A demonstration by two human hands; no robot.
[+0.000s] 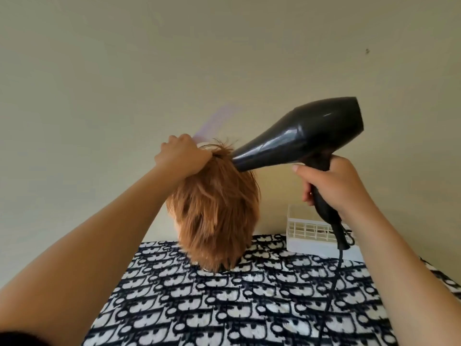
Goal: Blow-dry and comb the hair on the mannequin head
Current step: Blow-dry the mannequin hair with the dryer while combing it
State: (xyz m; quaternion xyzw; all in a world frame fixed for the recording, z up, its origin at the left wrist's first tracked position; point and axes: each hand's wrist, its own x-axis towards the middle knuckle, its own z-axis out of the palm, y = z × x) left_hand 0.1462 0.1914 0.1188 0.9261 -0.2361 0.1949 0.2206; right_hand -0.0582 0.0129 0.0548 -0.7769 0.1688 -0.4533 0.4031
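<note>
A mannequin head with short orange-brown hair (214,211) stands on a black-and-white patterned cloth (224,308), its back toward me. My left hand (182,156) sits on the crown with fingers curled around a pale purple comb (214,123), which is blurred and sticks up to the right above the hair. My right hand (334,186) grips the handle of a black hair dryer (306,131). Its nozzle points left and down and touches the hair at the top right of the head.
A white plastic basket (306,233) stands at the back right of the cloth, by the wall. The dryer's black cord (336,278) hangs from the handle and runs down across the cloth on the right. A plain beige wall fills the background.
</note>
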